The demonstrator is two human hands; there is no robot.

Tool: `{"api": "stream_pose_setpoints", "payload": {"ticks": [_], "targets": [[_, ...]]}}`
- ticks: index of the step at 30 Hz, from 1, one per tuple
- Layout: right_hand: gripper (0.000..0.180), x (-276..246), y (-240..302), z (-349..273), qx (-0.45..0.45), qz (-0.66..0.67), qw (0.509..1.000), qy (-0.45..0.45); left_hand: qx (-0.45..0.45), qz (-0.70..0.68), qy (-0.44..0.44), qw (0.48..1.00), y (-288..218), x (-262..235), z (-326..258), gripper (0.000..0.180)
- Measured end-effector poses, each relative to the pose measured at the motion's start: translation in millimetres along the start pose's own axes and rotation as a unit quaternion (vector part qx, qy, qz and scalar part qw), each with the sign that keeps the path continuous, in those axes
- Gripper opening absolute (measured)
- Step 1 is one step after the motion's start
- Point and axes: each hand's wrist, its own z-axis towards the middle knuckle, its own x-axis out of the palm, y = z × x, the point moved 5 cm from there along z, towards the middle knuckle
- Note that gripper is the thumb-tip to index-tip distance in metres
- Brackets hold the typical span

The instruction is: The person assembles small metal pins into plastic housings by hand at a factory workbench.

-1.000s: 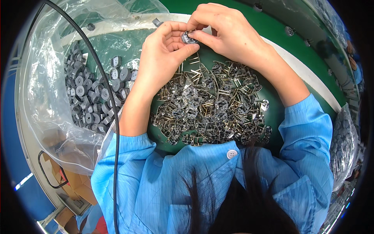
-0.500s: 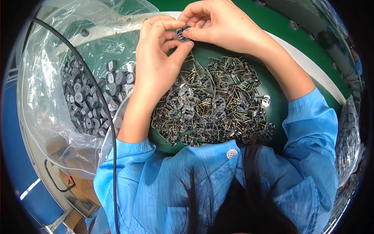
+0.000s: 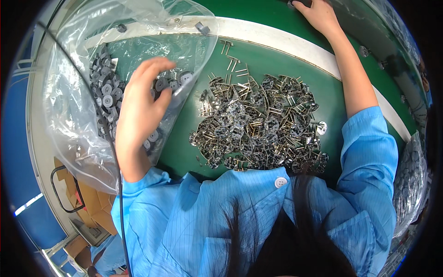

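Note:
My left hand (image 3: 140, 108) hovers over a clear plastic bag (image 3: 69, 138) of grey round plastic caps (image 3: 107, 100), its thumb and fingers apart and nothing seen in them. Beneath its fingers lie a few more caps at the bag's mouth. At the upper edge my right hand (image 3: 319, 17) reaches out over the far green strip, its fingertips on a small dark round part (image 3: 290, 4); some of its fingers are cut off by the edge. Between my arms is a heap of small round circuit boards (image 3: 258, 124) with metal pins.
A white rail (image 3: 277, 44) divides the green tabletop (image 3: 182, 138) from the green strip beyond, where several round parts (image 3: 364, 51) lie. A black cable (image 3: 87, 83) crosses the bag. Another filled clear bag (image 3: 410, 180) stands at the right; a cardboard box (image 3: 99, 207) is lower left.
My hands have parted from the round part they held together. The left moved left over the bag and opened; the right moved far right, past the white rail.

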Motion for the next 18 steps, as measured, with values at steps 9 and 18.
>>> {"api": "stream_pose_setpoints", "payload": {"ticks": [9,18], "targets": [[0.021,-3,83,-27,-0.095,0.204,0.968,0.112,-0.08,-0.072,-0.026,0.994,12,23,3,0.037],[0.022,26,128,-76,-0.321,0.176,0.901,0.233,0.01,0.038,-0.142,0.989,9,49,45,0.03]]}}
